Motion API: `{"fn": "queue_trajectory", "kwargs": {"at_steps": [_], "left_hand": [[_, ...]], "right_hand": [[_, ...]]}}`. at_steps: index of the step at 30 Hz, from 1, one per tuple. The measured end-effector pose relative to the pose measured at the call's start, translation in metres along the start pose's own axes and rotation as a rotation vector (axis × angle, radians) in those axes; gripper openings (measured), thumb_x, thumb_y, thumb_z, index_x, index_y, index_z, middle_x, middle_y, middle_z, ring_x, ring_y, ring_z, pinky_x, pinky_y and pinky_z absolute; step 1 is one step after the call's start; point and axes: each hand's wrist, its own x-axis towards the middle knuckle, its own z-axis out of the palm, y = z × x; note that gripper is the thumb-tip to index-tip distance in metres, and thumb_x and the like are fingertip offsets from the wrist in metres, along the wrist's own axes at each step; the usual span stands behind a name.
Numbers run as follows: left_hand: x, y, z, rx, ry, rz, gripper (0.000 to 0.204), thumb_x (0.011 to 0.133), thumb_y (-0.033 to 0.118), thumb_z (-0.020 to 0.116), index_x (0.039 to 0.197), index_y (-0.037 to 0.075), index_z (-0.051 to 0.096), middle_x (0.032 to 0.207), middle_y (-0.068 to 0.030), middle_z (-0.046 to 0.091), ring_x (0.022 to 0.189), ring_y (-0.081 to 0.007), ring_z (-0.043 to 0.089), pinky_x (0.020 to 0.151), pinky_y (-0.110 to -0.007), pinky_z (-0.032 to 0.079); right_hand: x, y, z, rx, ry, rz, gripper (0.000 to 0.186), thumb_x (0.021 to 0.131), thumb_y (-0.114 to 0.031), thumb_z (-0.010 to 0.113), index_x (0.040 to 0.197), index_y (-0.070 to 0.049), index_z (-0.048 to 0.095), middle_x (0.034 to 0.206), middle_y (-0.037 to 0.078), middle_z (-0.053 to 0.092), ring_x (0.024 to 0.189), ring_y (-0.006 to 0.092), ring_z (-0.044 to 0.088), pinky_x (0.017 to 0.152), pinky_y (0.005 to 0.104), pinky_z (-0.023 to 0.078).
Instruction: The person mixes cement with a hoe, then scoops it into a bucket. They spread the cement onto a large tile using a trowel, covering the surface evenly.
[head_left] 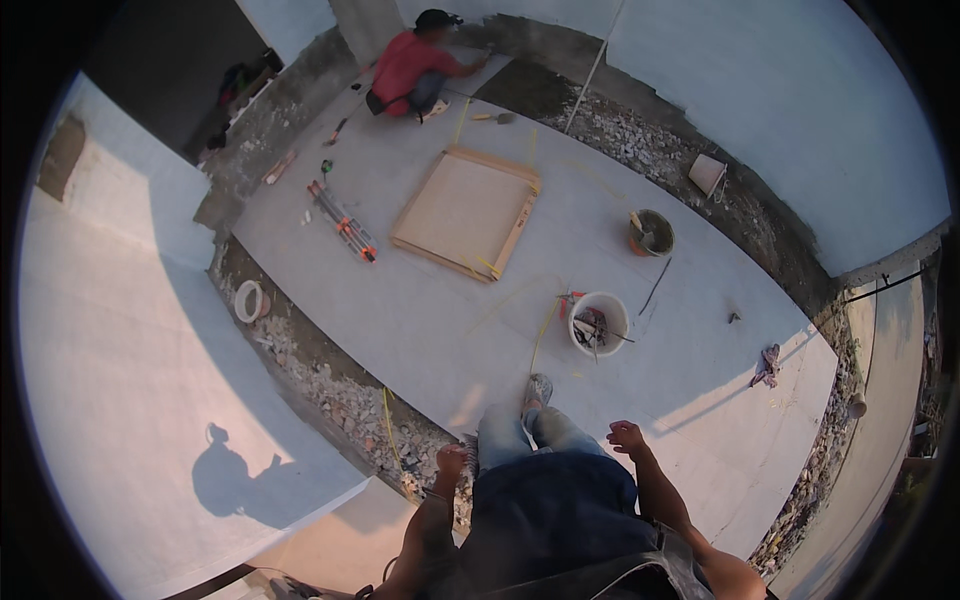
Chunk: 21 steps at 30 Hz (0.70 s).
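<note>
My left hand (452,459) hangs beside my left thigh, above the gravel strip, loosely curled with nothing seen in it. On the other side, my right hand (626,437) is held out over the pale slab floor (690,300), empty, its fingers bent and apart. Ahead of my shoe stands a white bucket (612,303) with tools in it and something red-orange at its rim. Farther off is a dark bucket (656,240) with a trowel in it. A stack of large square tiles in cardboard edging (465,213) lies beyond, touched by neither hand.
A person in a red top (408,75) squats at the far edge, reaching toward dark wet mortar (525,88). An orange-and-grey tripod (342,222) lies left of the tiles. A crumpled cloth (767,366) is at right. Rubble (340,405) borders the slabs; white walls (800,110) enclose them.
</note>
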Motion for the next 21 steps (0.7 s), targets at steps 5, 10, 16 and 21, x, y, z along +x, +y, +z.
{"fn": "queue_trajectory", "kwargs": {"at_steps": [5, 10, 16, 21], "left_hand": [[0.055, 0.079, 0.025, -0.467, -0.107, -0.179, 0.018, 0.095, 0.011, 0.062, 0.104, -0.004, 0.064, 0.088, -0.0268, 0.071, 0.065, -0.0316, 0.071, 0.050, -0.036, 0.055], [0.105, 0.160, 0.058, 0.082, -0.110, -0.136, 0.035, 0.100, 0.030, 0.060, 0.110, -0.003, 0.065, 0.091, -0.0193, 0.075, 0.067, -0.0245, 0.072, 0.053, -0.034, 0.054], [0.231, 0.257, 0.079, 0.162, -0.121, -0.178, 0.034, 0.104, 0.028, 0.054, 0.117, -0.001, 0.065, 0.084, -0.0154, 0.077, 0.058, -0.0188, 0.071, 0.046, -0.029, 0.050], [0.364, 0.356, 0.111, 0.362, -0.049, -0.075, 0.030, 0.098, 0.013, 0.049, 0.118, -0.001, 0.065, 0.090, -0.0139, 0.077, 0.064, -0.0192, 0.073, 0.051, -0.031, 0.055]], "right_hand": [[0.052, -0.220, -0.002, -0.026, 0.053, -0.269, 0.027, 0.099, -0.037, 0.063, 0.114, -0.016, 0.068, 0.090, 0.002, 0.072, 0.079, 0.0124, 0.067, 0.068, 0.0299, 0.054], [0.111, -0.324, 0.021, -0.153, 0.115, -0.354, 0.023, 0.099, -0.032, 0.062, 0.111, -0.013, 0.070, 0.085, 0.002, 0.071, 0.073, 0.0112, 0.068, 0.063, 0.0279, 0.054], [0.175, -0.327, 0.080, -0.402, 0.046, -0.116, 0.017, 0.095, -0.014, 0.061, 0.104, -0.006, 0.073, 0.073, 0.005, 0.068, 0.058, 0.0119, 0.066, 0.050, 0.0276, 0.053], [0.210, -0.372, 0.142, -0.323, -0.017, 0.391, 0.049, 0.096, -0.056, 0.059, 0.116, -0.011, 0.063, 0.096, 0.007, 0.066, 0.065, 0.0228, 0.071, 0.057, 0.0406, 0.058]]}}
